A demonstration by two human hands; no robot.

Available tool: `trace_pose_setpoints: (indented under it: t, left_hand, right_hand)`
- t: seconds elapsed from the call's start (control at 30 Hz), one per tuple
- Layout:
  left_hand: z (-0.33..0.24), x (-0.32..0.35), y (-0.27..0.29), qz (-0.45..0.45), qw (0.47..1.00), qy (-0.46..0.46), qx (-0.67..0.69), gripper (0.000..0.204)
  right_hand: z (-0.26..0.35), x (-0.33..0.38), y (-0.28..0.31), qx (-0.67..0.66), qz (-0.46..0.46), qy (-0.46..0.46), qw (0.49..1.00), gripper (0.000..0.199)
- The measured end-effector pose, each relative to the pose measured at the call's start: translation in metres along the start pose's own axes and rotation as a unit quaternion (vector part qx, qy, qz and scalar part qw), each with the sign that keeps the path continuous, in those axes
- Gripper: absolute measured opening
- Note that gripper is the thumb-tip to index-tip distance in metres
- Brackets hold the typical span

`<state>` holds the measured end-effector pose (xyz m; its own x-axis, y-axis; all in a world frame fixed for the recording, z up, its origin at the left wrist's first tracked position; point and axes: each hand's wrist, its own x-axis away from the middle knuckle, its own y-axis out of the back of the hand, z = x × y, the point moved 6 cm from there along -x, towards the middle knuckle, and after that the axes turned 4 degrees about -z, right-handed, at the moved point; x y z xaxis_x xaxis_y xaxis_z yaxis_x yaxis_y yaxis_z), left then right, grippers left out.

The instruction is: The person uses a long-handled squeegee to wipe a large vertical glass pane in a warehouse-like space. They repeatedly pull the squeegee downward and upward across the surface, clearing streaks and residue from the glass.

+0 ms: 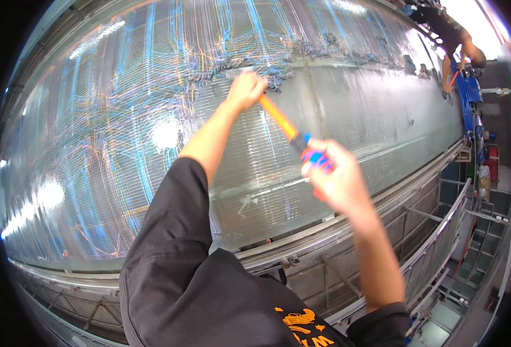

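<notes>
Working a long orange tool [280,120] across a wide sheet of stretched threads [151,133].

Broad, shiny warp of fine blue, orange and pale strands over a metal frame [348,228]; grey fluffy clumps [232,65] bunched along a ridge. Left hand [245,89] clenched on the tool's far end at the clumps, right hand [335,176] gripping its blue handle, blurred, perhaps mid-stroke. Next calls for steady raking along the ridge.

Below the ragged grey fluff ridge [302,55], the wide sheet of taut pale threads [348,115] lies open. Across it stretches the orange-handled tool [287,130]; the metal frame rail [383,202] borders it below.
</notes>
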<state>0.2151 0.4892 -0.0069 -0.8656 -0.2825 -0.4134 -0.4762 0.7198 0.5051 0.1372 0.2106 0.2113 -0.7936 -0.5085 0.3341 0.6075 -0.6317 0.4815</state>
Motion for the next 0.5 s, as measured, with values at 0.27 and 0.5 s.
trace_pose_setpoints:
  t: [0.27, 0.5]
  left_hand:
    - [-0.208, 0.239, -0.012, -0.003, 0.995, -0.094, 0.015, 0.037]
    - [-0.345, 0.371, -0.084, 0.051, 0.995, -0.065, 0.054, 0.035]
  right_hand:
    - [-0.108, 0.307, 0.003, -0.003, -0.015, -0.025, 1.000, 0.054]
    - [-0.142, 0.475, 0.064, -0.027, -0.056, -0.095, 0.994, 0.048]
